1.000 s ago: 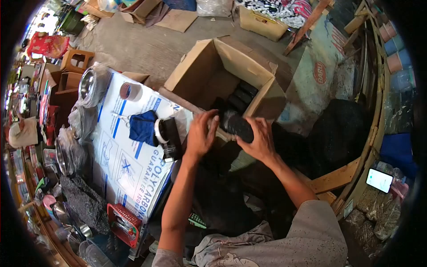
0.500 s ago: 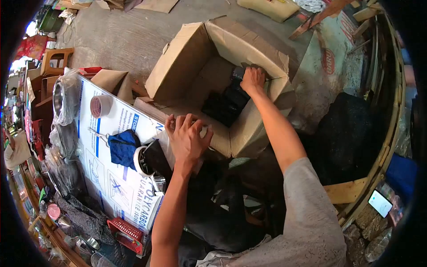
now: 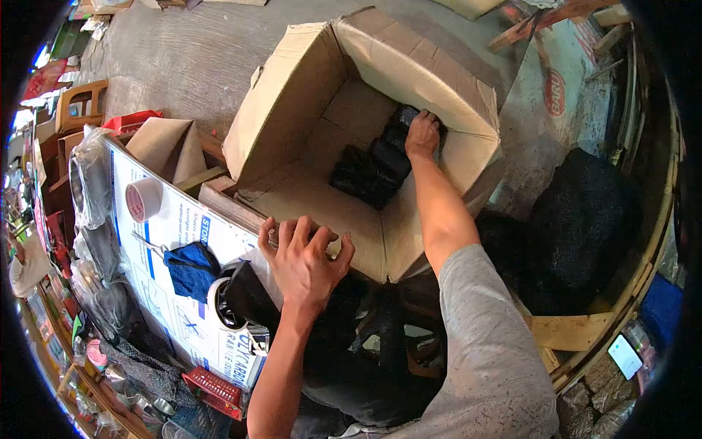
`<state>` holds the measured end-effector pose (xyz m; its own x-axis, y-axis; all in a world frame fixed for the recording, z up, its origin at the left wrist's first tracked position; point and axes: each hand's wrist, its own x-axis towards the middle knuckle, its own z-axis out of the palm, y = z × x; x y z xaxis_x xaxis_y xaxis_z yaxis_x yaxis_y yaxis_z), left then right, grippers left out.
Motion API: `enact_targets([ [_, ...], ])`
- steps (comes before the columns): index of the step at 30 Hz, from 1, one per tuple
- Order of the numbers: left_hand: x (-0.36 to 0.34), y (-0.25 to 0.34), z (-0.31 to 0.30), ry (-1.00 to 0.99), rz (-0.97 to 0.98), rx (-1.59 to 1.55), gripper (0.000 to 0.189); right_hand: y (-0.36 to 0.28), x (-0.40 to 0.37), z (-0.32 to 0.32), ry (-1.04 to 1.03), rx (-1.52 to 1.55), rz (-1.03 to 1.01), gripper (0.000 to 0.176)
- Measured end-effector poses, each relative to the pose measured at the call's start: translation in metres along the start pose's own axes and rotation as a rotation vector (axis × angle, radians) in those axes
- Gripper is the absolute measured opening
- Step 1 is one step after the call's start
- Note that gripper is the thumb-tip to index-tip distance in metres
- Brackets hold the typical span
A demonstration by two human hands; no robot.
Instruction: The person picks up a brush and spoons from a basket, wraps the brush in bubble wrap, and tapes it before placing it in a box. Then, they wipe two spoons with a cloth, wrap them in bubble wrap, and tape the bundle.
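Inside the open cardboard box, several black plastic-looking bundles lie in a row on the bottom. My right hand reaches into the box, its fingers curled over the bundle nearest the far right corner. The hand partly covers that bundle. Over the near left side of the box hovers my left hand, its fingers apart and bent, with nothing visible in it. Below it, a roll of tape and a black item stand at the edge of a printed white board.
On the board lie another tape roll, scissors and a dark blue cloth. A red plastic basket sits at its near end. Right of the box are a large black mesh heap and a lit phone.
The view has shifted, so the box appears larger and nearer. My right hand stays at the bundle in the far right corner; my left hand remains over the box's near left side.
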<state>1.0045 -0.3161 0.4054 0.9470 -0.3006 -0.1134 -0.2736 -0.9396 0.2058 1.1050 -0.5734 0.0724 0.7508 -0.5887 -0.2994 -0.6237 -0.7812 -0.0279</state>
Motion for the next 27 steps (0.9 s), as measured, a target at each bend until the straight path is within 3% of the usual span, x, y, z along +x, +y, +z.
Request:
enact_targets([
  [2, 0.0, 0.001, 0.0, -0.013, -0.004, 0.01, 0.026, 0.0, -0.007, 0.001, -0.022, 0.06, 0.016, 0.038],
  [4, 0.0, 0.0, 0.001, -0.008, -0.002, 0.005, 0.026, -0.003, -0.025, 0.003, 0.267, 0.056, 0.015, 0.032],
  [5, 0.0, 0.0, 0.001, 0.0, 0.001, -0.002, 0.026, -0.004, -0.026, 0.0, 0.268, 0.057, 0.017, 0.032],
  [8, 0.0, 0.002, -0.002, -0.021, -0.006, 0.002, 0.025, 0.001, -0.021, 0.014, 0.131, 0.067, 0.041, 0.031],
  [10, -0.001, 0.002, 0.0, -0.014, -0.001, 0.0, 0.025, 0.007, -0.015, 0.017, -0.097, -0.025, -0.089, 0.027],
  [17, -0.001, 0.004, -0.004, 0.028, 0.007, -0.007, 0.022, -0.008, -0.03, 0.023, -0.065, 0.15, 0.05, 0.024],
  [20, -0.003, 0.003, -0.004, 0.054, 0.017, -0.015, 0.021, -0.016, -0.047, -0.004, -0.319, 0.286, 0.137, 0.039],
  [27, -0.013, -0.002, -0.004, 0.087, 0.033, -0.029, 0.024, -0.022, -0.127, -0.056, -0.416, 0.279, 0.034, 0.043],
])
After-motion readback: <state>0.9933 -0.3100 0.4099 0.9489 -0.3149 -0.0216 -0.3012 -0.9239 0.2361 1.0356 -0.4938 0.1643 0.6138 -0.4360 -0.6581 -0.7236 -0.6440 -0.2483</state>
